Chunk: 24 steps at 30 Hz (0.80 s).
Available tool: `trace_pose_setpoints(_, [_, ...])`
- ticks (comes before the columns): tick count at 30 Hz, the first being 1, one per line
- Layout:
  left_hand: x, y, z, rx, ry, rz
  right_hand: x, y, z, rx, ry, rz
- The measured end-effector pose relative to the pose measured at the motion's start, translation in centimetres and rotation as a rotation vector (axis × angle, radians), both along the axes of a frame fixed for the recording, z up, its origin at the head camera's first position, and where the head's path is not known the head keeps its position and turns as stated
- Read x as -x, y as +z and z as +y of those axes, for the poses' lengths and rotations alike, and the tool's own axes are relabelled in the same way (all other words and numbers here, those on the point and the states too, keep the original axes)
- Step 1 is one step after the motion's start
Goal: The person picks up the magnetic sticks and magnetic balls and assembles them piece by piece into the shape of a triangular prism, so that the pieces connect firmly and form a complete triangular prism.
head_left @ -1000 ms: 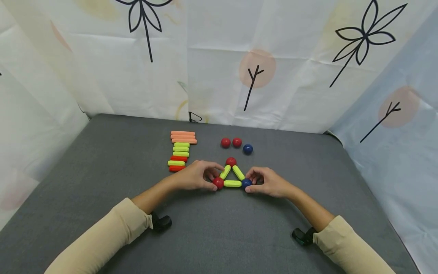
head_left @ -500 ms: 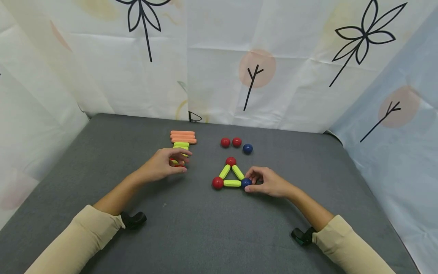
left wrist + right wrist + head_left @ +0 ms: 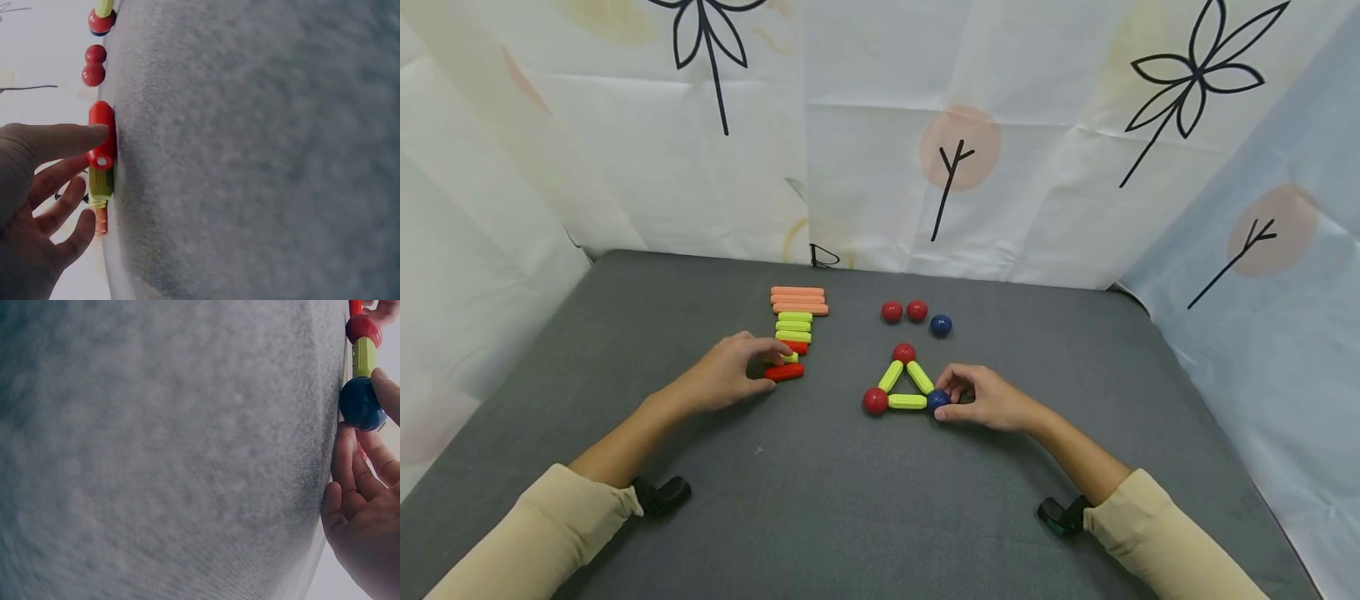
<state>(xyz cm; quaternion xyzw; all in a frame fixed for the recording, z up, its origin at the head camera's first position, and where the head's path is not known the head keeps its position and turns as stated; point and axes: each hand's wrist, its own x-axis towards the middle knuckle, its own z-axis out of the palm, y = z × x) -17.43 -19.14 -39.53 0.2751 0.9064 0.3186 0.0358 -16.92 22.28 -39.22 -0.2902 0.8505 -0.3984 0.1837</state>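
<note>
On the grey table lies a triangle of yellow-green rods (image 3: pixel 907 402) joined by two red balls (image 3: pixel 876 401) and a blue ball (image 3: pixel 937 402). My right hand (image 3: pixel 988 398) pinches that blue corner ball between thumb and fingers, also seen in the right wrist view (image 3: pixel 365 512). My left hand (image 3: pixel 726 375) reaches over the near end of a column of rods, thumb and index finger apart around a short red rod (image 3: pixel 786 372). In the left wrist view the thumb (image 3: pixel 75 139) overlaps this rod, with the other fingers spread behind it. Another yellow-green rod (image 3: pixel 792 358) is partly hidden by the fingers.
Behind the triangle sit two loose red balls (image 3: pixel 892 312) and one blue ball (image 3: pixel 941 325). Further up the column are a second red rod (image 3: pixel 797 347), several yellow-green rods (image 3: pixel 793 327) and orange rods (image 3: pixel 798 299). A printed cloth (image 3: pixel 865 150) hangs along the table's back edge.
My left hand has let go of the triangle's left red ball and moved left to the rods. The nearest red rod has shifted slightly and tilted. My right hand stays on the blue ball.
</note>
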Motion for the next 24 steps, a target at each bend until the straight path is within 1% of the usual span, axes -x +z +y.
trace_pose_setpoints(2, [-0.2,0.0,0.0,0.023,-0.009,0.000,0.0,0.0,0.0,0.002,0.003,0.002])
trace_pose_setpoints(5, [-0.2,-0.1,0.2,0.006,-0.030,-0.020,0.0,0.1,-0.1,0.008,0.007,0.010])
trace_pose_setpoints(7, [-0.2,-0.2,0.4,0.005,-0.033,-0.022,0.0,0.1,-0.1,0.010,0.009,0.013])
trace_pose_setpoints(9, [-0.2,-0.2,0.9,0.011,-0.030,-0.019,0.0,0.1,-0.1,0.006,0.004,0.007])
trace_pose_setpoints(12, [-0.1,-0.2,2.1,0.013,-0.028,-0.014,0.0,0.1,-0.1,-0.008,0.001,0.000])
trace_pose_setpoints(15, [0.1,0.0,3.8,-0.048,-0.024,-0.027,0.0,0.0,-0.1,-0.017,-0.002,-0.008])
trace_pose_setpoints(18, [0.5,0.2,5.8,-0.163,-0.025,-0.058,0.0,0.1,-0.2,-0.015,-0.004,-0.008])
trace_pose_setpoints(21, [1.2,0.3,7.7,-0.263,-0.016,-0.085,0.0,0.2,-0.2,-0.014,-0.003,-0.005])
trace_pose_setpoints(24, [1.9,0.3,9.4,-0.335,-0.002,-0.103,0.0,0.1,-0.2,-0.015,-0.001,-0.002])
